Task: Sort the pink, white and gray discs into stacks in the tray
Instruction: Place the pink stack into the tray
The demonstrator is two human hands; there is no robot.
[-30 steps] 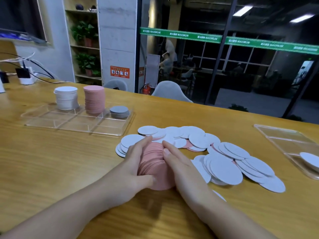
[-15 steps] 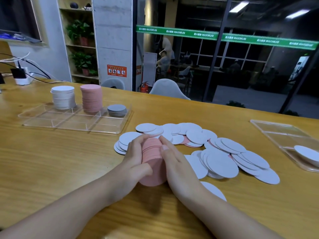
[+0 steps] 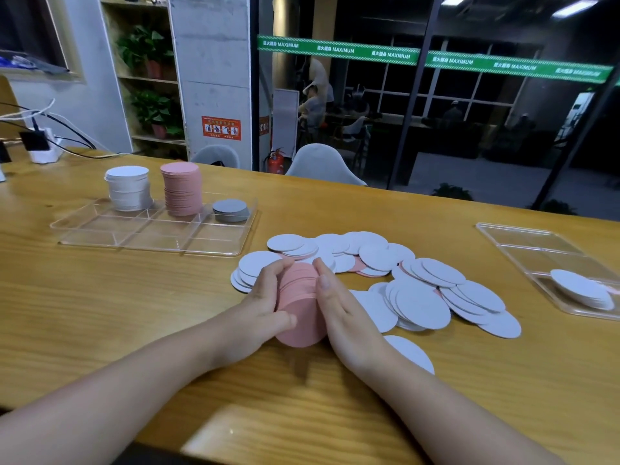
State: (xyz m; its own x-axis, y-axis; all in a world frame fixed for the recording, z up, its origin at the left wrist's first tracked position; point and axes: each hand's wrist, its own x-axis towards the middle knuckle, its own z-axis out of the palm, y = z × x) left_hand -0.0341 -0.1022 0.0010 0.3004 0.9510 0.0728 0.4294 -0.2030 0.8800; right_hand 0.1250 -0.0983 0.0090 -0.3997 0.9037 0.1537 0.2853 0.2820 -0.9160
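1. A bundle of pink discs (image 3: 300,310) stands on edge on the table (image 3: 100,313), near its front edge, squeezed between both hands.
2. The left hand (image 3: 265,305) curls round its left side, thumb across the near face.
3. The right hand (image 3: 339,308) presses flat, fingers straight, on the right side.
4. Loose white discs (image 3: 419,297) lie scattered just right and behind.
5. The tray (image 3: 147,236) towards the far left corner holds white, pink and gray stacks.

Desk (image 3: 100,313): yellow-brown wood grain. Far-left tray (image 3: 151,239): clear, with white stack (image 3: 129,187), pink stack (image 3: 182,187), low gray stack (image 3: 230,209). Bundle between hands (image 3: 300,310): pink. Loose pile (image 3: 419,283): mostly white, few pink edges. Right tray (image 3: 523,245): clear, with white discs (image 3: 582,288).
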